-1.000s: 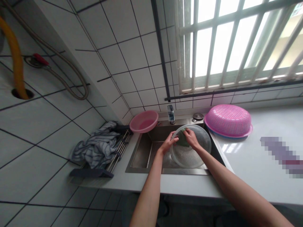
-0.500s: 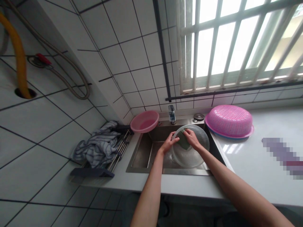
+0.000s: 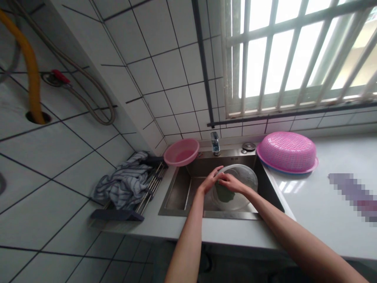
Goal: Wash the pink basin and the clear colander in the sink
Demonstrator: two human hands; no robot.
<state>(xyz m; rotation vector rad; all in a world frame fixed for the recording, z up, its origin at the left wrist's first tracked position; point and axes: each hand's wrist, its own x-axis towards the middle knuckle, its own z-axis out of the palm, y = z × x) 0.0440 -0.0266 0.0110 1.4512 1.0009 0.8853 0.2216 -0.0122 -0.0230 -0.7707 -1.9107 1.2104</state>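
Over the steel sink (image 3: 176,192) a round, translucent, pale colander-like basin (image 3: 247,179) is tilted toward me. My left hand (image 3: 209,181) grips its rim on the left side, fingers behind and thumb in front. Inside the basin, close beside the left hand, my right hand (image 3: 231,182) is closed on a green cloth (image 3: 225,193), pressed near the rim. The cloth hangs down against the basin's inner wall. My right fingertips are partly hidden in the cloth.
A chrome faucet (image 3: 215,142) stands behind the sink. The pink basin (image 3: 182,152) sits at the sink's back left corner, an upturned pink basket (image 3: 287,151) to the right. A striped cloth (image 3: 126,181) lies on a metal rack (image 3: 151,186) at left. A drain strainer (image 3: 249,146) rests behind.
My right hand has moved left and down with the green cloth, from the basin's upper inside to beside my left hand. The basin has dropped slightly lower in the sink.
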